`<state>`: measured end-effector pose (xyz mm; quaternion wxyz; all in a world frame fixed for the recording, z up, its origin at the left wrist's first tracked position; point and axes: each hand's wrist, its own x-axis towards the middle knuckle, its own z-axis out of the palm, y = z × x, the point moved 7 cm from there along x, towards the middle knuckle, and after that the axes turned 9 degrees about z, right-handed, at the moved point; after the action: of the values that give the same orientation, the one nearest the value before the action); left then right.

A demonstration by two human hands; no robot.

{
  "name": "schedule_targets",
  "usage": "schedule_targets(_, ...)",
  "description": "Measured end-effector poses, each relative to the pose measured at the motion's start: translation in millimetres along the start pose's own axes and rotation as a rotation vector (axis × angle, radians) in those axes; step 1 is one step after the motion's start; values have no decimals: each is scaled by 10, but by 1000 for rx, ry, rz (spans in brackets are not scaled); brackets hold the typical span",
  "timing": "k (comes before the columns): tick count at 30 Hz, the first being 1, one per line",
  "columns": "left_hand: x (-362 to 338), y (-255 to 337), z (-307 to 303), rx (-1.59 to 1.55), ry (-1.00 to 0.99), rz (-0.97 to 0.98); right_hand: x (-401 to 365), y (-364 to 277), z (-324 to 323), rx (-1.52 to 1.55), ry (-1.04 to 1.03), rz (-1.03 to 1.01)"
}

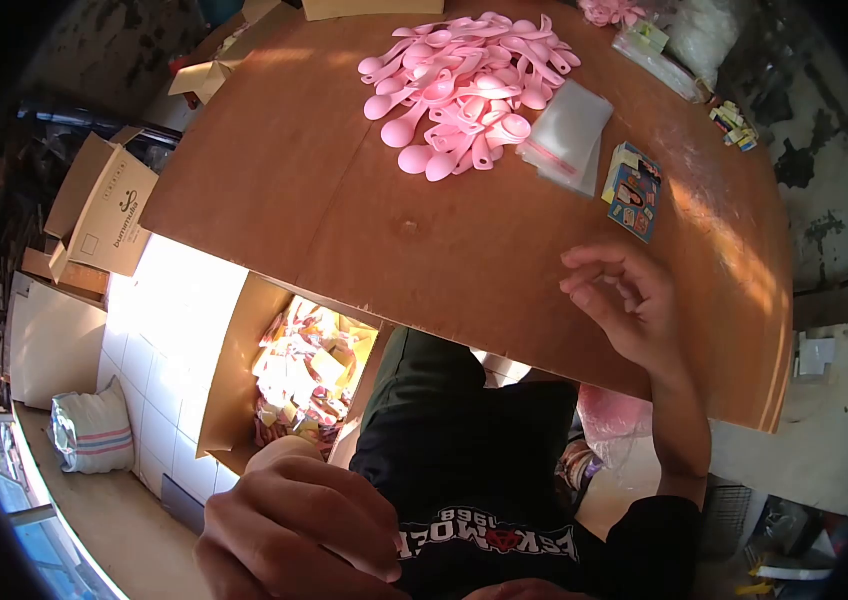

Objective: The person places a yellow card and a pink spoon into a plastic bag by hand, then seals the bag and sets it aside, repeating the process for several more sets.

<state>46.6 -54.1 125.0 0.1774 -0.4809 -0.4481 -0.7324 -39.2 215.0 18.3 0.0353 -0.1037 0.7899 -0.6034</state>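
My left hand point(299, 525) is close to the camera at the lower left, in front of my chest. Its fingers are curled closed, and whatever may be inside them is hidden. Over the right part of the brown table point(384, 230), my right hand point(629, 300) is loosely bent with the fingers apart and nothing visible in it. Nearest to it lies a small stack of printed cards point(634, 195). Beside the cards are clear plastic bags point(569, 135) in a flat pile. A heap of pink measuring spoons point(464, 85) covers the table's far middle.
An open carton point(229, 380) full of packed pieces stands below the table's near edge, left of my legs. Farther left are another cardboard box point(109, 205) and a white sack point(92, 428). Plastic packaging point(709, 40) and small boxes point(734, 125) lie at the far right.
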Motion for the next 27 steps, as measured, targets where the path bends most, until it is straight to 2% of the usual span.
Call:
schedule_targets(1, -64, 103, 41, -88, -75, -199, -1, 11, -7, -12, -6, 7)
schedule_targets(2, 303, 3, 253, -169, -79, -62, 3, 14, -31, -43, 12, -2)
schedule_targets(3, 336, -88, 332, -173, -64, -60, 1, 3, -51, -72, 29, -13)
schedule_targets(6, 349, -92, 393, -359, 11, 114, -10, -28, -55, 3, 56, -21)
schedule_targets(16, 303, -177, 432, -458, 88, 108, 11, -148, -123, -41, 86, -79)
schedule_targets(23, 305, -241, 392, -503, 125, 95, 392, -247, -351, -345, 221, -93)
schedule_targets(25, 298, -251, 376, -508, 144, 94, 631, -209, -446, -586, 275, -86)
schedule_targets(27, 294, -263, 359, -510, 163, 92, 876, -143, -501, -670, 265, -127)
